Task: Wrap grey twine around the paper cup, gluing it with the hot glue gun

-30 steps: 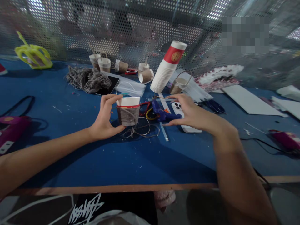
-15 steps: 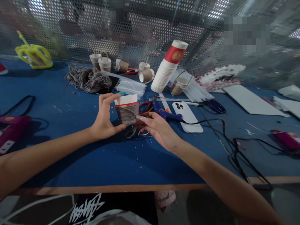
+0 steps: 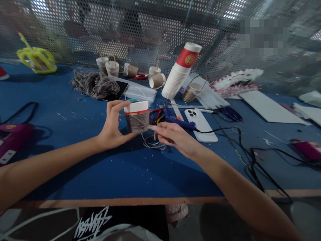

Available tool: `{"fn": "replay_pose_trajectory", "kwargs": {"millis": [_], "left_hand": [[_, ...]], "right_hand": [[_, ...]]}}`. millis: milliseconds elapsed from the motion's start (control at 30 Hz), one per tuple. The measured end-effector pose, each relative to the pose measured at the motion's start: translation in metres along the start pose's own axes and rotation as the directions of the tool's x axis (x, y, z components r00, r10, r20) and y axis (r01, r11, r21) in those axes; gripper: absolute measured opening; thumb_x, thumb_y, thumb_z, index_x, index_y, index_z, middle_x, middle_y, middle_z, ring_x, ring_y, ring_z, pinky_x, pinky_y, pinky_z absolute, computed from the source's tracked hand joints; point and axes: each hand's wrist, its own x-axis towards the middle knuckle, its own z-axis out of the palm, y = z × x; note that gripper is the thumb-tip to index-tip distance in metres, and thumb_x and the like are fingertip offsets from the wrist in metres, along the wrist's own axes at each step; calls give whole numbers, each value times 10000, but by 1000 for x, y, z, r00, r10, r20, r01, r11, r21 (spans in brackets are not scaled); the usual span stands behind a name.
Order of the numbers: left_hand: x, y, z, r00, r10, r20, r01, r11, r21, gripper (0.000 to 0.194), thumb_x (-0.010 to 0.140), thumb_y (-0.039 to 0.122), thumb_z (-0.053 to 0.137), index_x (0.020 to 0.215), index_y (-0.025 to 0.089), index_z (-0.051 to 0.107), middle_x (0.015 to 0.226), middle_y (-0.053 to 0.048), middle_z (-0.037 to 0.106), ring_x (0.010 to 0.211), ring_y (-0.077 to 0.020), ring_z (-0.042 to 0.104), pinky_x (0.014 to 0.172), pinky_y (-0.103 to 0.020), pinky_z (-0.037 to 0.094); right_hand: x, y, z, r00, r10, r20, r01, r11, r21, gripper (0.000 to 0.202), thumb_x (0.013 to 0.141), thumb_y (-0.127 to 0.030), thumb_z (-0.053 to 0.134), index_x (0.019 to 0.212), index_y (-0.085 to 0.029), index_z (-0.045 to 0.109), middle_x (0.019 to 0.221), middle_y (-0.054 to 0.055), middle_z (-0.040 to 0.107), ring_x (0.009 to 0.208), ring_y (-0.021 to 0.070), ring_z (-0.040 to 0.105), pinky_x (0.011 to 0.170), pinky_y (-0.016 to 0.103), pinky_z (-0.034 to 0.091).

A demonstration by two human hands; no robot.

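A paper cup (image 3: 137, 121) with a white and red upper band has grey-brown cord wound round its lower part. My left hand (image 3: 112, 125) holds it between thumb and fingers, by its top and bottom. Just right of the cup, my right hand (image 3: 173, 135) is closed in a pinch on the cord, with its fingertips close to the cup's side. Loose loops of cord (image 3: 153, 144) lie on the blue table below my right fingers. Beyond that hand rest a blue glue gun (image 3: 173, 117) and red-handled scissors (image 3: 155, 115).
A white phone (image 3: 202, 125) and black cables (image 3: 239, 147) lie to the right. Farther back are a leaning stack of cups (image 3: 177, 75), a grey cord bundle (image 3: 94, 84), several small wrapped cups and a yellow basket shape (image 3: 37, 60). A purple device (image 3: 15, 140) sits at left.
My right hand has moved slightly right and down, drawing away from the cup. The cup has shifted a little right in my left hand, and the loose loops have moved right.
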Motion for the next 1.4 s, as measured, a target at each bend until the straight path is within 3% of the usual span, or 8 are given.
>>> {"fn": "replay_pose_trajectory", "kwargs": {"millis": [133, 367, 567, 733, 833, 1100, 1400], "left_hand": [[2, 1, -2, 998, 35, 59, -35, 999, 2, 915, 702, 498, 842, 1457, 276, 374, 1285, -123, 438, 1231, -308, 495, 1044, -542, 523], [3, 2, -3, 990, 45, 130, -41, 999, -34, 877, 754, 419, 817, 1489, 282, 359, 1327, -140, 426, 1272, -316, 477, 1078, -550, 523], [-4, 3, 0, 994, 29, 105, -11, 985, -173, 916, 734, 427, 834, 1493, 372, 324, 1337, -97, 359, 1318, -295, 447, 984, -435, 629], [-10, 0, 3, 986, 95, 134, -55, 959, -279, 890, 788, 339, 802, 1452, 451, 219, 1378, -83, 328, 1341, -293, 471, 985, -494, 625], [-9, -1, 3, 982, 100, 162, -50, 957, -284, 862, 811, 331, 785, 1429, 458, 197, 1371, -89, 333, 1368, -320, 468, 982, -524, 618], [-3, -2, 5, 971, 219, 92, -185, 939, -289, 864, 812, 267, 777, 1449, 456, 225, 1252, -70, 302, 1356, -327, 483, 953, -539, 633], [-4, -1, 2, 978, 148, 143, -99, 948, -303, 814, 839, 377, 753, 1428, 501, 205, 1313, -66, 326, 1383, -332, 477, 938, -515, 643]], "right_hand": [[-1, -4, -7, 986, -135, 98, 138, 990, -25, 467, 841, -603, 663, 648, -179, 633, 407, -97, 384, 373, 39, 243, 402, 243, 141], [0, -5, -13, 956, -291, -47, 290, 957, -16, 416, 803, -543, 750, 630, -198, 594, 484, -69, 500, 403, 42, 334, 391, 216, 240], [2, -7, -10, 941, -296, -163, 302, 953, 10, 442, 738, -560, 795, 587, -206, 578, 508, -51, 534, 426, 49, 369, 393, 214, 279], [2, -8, -10, 940, -284, -187, 294, 955, 27, 426, 728, -541, 805, 591, -206, 581, 506, -52, 530, 420, 48, 360, 376, 210, 263], [3, -7, -10, 939, -279, -201, 291, 956, 33, 410, 716, -536, 808, 594, -207, 596, 526, -47, 554, 425, 50, 368, 372, 210, 272], [3, -4, -10, 928, -293, -231, 296, 955, -21, 379, 754, -477, 778, 578, -201, 588, 460, -61, 492, 399, 45, 350, 377, 207, 248], [4, -1, -11, 920, -338, -197, 321, 940, -113, 391, 813, -494, 728, 595, -208, 575, 479, -64, 479, 423, 53, 368, 383, 221, 226]]}}
